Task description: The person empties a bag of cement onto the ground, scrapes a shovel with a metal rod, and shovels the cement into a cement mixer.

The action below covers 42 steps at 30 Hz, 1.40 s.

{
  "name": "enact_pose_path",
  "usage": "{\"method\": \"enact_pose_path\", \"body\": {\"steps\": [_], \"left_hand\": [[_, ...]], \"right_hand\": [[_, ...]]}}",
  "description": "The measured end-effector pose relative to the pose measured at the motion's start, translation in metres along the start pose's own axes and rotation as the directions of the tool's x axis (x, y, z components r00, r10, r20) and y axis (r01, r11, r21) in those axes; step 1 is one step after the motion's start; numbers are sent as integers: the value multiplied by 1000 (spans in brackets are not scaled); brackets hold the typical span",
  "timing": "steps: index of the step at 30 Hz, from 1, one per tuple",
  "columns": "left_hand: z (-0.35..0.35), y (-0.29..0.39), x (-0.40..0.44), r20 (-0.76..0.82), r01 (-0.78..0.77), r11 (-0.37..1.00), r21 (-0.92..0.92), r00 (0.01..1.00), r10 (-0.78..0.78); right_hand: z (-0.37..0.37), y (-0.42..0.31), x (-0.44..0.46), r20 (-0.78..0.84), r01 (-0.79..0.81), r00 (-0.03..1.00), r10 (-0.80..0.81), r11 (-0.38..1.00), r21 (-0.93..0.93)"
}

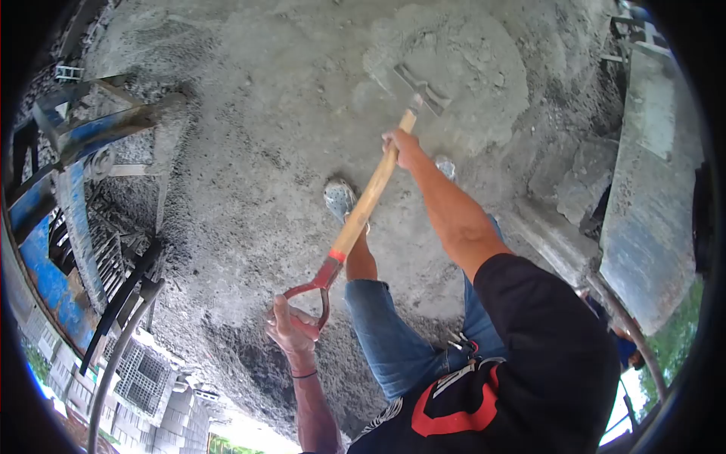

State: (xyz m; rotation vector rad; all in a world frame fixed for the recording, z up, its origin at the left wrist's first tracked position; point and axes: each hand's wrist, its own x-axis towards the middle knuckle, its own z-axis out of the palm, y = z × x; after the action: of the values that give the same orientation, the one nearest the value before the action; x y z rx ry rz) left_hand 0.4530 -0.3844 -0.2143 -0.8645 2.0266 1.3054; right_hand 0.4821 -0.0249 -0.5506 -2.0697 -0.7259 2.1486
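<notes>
One wooden-shafted shovel (366, 206) slants over rough grey ground (249, 151): the bare left hand (293, 324) is wrapped around its red D-shaped handle (328, 272), the bare right hand (401, 147) around the pale shaft near its grey metal blade (425, 89), beside a round, pale-grey patch (488, 76).

Lone head cam, v. wide fisheye w/ dark rounded edges, looks fwd & steeply down from wearer's head ht. onto rough grey ground (249, 189); wearer's black T-shirt w/ red print (541, 352) sits close, btm rt., ground farther off.
</notes>
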Motion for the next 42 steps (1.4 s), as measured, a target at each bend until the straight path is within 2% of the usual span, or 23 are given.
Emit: {"method": "enact_pose_path", "body": {"steps": [1, 3, 5, 7, 9, 11, 14, 16, 19, 22, 26, 27, 29, 30, 31, 33, 34, 37, 38, 39, 41, 42], "left_hand": [[-7, -11, -1, -5, -16, 1000, -8, 1000, 16], [-23, -33, -9, 6, 41, 990, -136, 999, -41], [-46, -54, -27, 14, 0, 988, -153, 1000, 2], [-61, -67, -55, -49, 42, 978, -202, 997, -53], [-67, -59, -102, -17, 54, 969, -239, 998, -60], [-74, -61, -150, -91, 71, 961, -266, 991, -98], [-90, -68, -216, -37, 8, 950, -313, 999, -21], [-97, -61, -264, -28, -40, 942, -332, 999, 33], [-101, -44, -321, 20, -107, 927, -361, 992, 123], [-104, -11, -375, 164, -140, 922, -361, 964, 210], [-94, 23, -444, 330, -191, 911, -366, 889, 319], [-81, 36, -458, 284, -245, 913, -326, 896, 342], [-52, 68, -488, 204, -345, 908, -236, 896, 393], [-44, 83, -505, 273, -163, 904, -394, 919, 285], [-29, 100, -523, 312, -170, 909, -379, 902, 299], [0, 123, -552, 218, -322, 890, -323, 890, 401], [9, 133, -561, 218, -321, 877, -356, 884, 413], [47, 167, -588, 337, -204, 780, -591, 816, 469], [54, 170, -576, 527, -157, 746, -647, 615, 586], [69, 180, -589, 540, -160, 755, -636, 607, 583], [114, 206, -624, 284, -445, 638, -629, 632, 721], [116, 213, -618, 481, -508, 679, -530, 478, 734]], "right_hand": [[0, 4, -5, 16, 8, 1000, -8, 1000, 4], [-9, 18, -24, -19, -4, 1000, 3, 1000, -30], [-20, 32, -54, -31, -4, 1000, 3, 1000, -30], [-28, 32, -84, -37, 19, 999, -20, 999, -41], [-47, 35, -114, -45, 14, 999, -16, 999, -47], [-63, 23, -150, -58, -14, 998, 9, 997, -82], [-92, -4, -213, -6, -4, 1000, 4, 998, -70], [-103, -45, -272, -11, 17, 1000, -19, 989, -145], [-128, -95, -324, 60, 69, 996, -62, 990, -122], [-147, -169, -396, 101, 206, 975, -198, 975, -82], [-181, -279, -495, 209, 372, 899, -384, 923, 92], [-191, -305, -517, 200, 398, 888, -415, 910, 117], [-214, -358, -559, 224, 535, 803, -552, 834, 136], [-226, -382, -578, 220, 562, 775, -593, 805, 191], [-241, -406, -597, 210, 583, 749, -629, 775, 241], [-273, -450, -632, 179, 662, 693, -699, 714, 227], [-289, -470, -645, 174, 689, 660, -730, 682, 247], [-333, -526, -669, 97, 770, 545, -833, 542, 336], [-348, -544, -678, 43, 772, 536, -843, 510, 379], [-362, -558, -683, -11, 771, 535, -845, 483, 416], [-398, -594, -656, -16, 751, 497, -867, 421, 508], [-418, -610, -645, -33, 758, 493, -869, 411, 506]]}}
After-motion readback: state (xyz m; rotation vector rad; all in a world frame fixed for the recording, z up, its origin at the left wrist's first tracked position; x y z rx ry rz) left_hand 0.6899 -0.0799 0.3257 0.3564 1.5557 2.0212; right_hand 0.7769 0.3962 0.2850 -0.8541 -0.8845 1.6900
